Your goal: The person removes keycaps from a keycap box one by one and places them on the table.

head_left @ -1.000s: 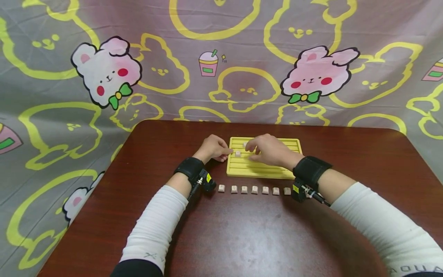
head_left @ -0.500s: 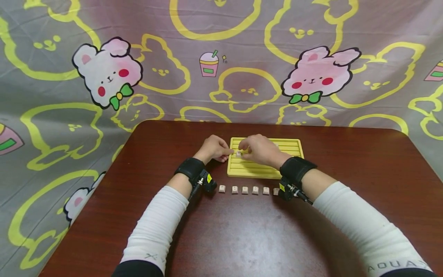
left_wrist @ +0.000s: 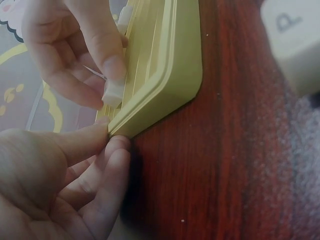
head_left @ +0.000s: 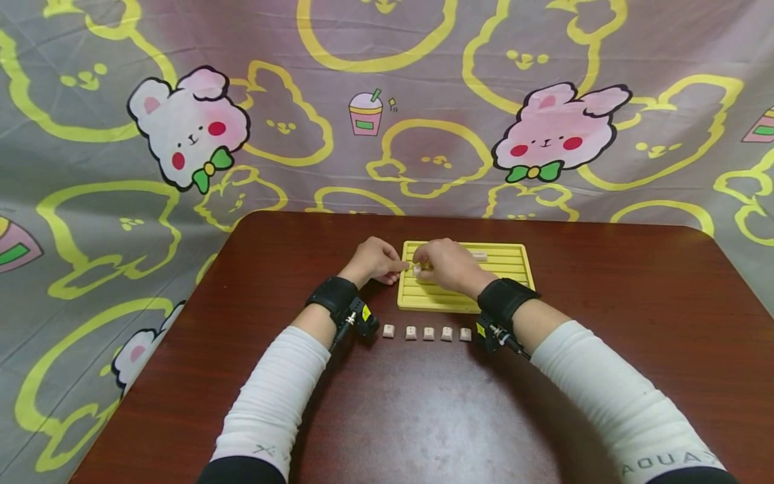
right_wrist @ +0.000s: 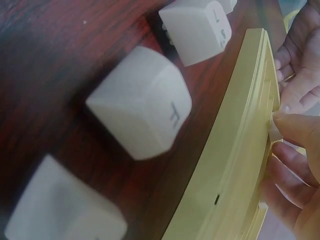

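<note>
A yellow ridged board (head_left: 435,300) lies on the table. My left hand (head_left: 376,259) holds its left edge between thumb and fingers, as the left wrist view shows at the rim (left_wrist: 150,92). Over the board's left part, my right hand (head_left: 452,263) pinches a small white keycap (left_wrist: 114,93) with thumb and fingers, low at the ridges. Pale keycaps (head_left: 480,256) sit in a groove farther back, partly hidden behind the right hand.
In front of the board runs a row of white keycaps (head_left: 428,333), its right end hidden by the right wrist strap. One is marked P (left_wrist: 287,30), another F (right_wrist: 145,105). A patterned cloth (head_left: 338,60) hangs behind the brown table (head_left: 617,302).
My right hand has moved left across the board to the keycap near the left edge and now pinches it. The pale keycaps at the back groove have come into view. My left hand stays put.
</note>
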The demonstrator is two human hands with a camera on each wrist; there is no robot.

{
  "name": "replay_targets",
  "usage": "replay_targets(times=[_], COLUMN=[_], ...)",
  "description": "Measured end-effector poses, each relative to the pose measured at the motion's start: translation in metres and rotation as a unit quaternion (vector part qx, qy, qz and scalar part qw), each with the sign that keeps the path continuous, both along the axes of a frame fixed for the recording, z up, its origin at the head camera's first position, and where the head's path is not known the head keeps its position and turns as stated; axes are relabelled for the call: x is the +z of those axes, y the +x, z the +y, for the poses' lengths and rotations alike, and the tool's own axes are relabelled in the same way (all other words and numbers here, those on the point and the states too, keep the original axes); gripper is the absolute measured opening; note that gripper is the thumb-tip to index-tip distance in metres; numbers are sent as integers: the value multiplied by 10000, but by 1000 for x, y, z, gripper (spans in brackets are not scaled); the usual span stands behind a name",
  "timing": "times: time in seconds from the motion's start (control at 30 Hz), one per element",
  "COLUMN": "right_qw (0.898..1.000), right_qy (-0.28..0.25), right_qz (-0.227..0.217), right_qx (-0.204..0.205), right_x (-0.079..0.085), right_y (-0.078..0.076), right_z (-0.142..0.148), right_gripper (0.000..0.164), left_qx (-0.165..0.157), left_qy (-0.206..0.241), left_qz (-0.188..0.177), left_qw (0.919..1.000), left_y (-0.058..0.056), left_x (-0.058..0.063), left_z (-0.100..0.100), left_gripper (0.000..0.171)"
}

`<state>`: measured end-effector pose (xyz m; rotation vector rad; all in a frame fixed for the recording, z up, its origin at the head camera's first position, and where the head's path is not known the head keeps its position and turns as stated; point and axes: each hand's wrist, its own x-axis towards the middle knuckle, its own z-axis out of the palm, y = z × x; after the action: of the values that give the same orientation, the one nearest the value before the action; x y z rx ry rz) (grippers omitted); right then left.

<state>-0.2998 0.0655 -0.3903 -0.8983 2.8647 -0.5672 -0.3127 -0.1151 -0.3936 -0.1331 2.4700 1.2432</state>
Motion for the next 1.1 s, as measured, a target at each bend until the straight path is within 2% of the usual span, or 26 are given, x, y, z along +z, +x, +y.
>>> replay_targets(times=[0.4,1.1], right_qw=[9996,9991], right_qy=[195,272], right_qz=[218,312], right_qx=[-14,-41], right_x=[-2,-4], right_y=[2,2], right_z=[-6,-6], right_gripper=[18,12], left_qx=[-47,-55], left_qy=[-54,-59], left_qz=[185,224], left_qw=[9998,9997], left_y=[0,1], left_x=[-3,-5], left_z=[0,0], left_gripper=[16,19])
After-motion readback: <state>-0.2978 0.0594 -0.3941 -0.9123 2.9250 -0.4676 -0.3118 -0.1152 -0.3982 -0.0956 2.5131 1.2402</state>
